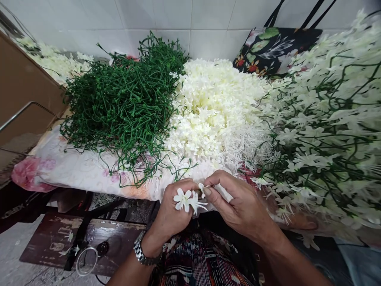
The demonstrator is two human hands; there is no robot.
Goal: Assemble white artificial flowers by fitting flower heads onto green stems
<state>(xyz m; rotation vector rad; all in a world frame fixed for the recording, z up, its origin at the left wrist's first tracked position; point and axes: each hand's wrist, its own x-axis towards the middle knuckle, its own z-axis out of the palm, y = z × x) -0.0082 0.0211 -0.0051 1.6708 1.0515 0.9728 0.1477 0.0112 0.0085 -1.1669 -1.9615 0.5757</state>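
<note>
My left hand is closed in a loose fist around artificial white flowers, whose open petals stick out over the fingers. Close beside it, my right hand pinches a small white blossom between thumb and forefinger, near the left thumb. Any stem inside the left fist is hidden. Just beyond both hands lies a heap of loose white flower heads, with thin white stamens at its near right side. A tangled pile of green plastic stems lies to its left.
Assembled white flower sprays are massed on the right. A floral cloth covers the work surface. A cardboard box stands at the left, and a black floral bag rests against the tiled wall. Below left is a worn brown wooden board.
</note>
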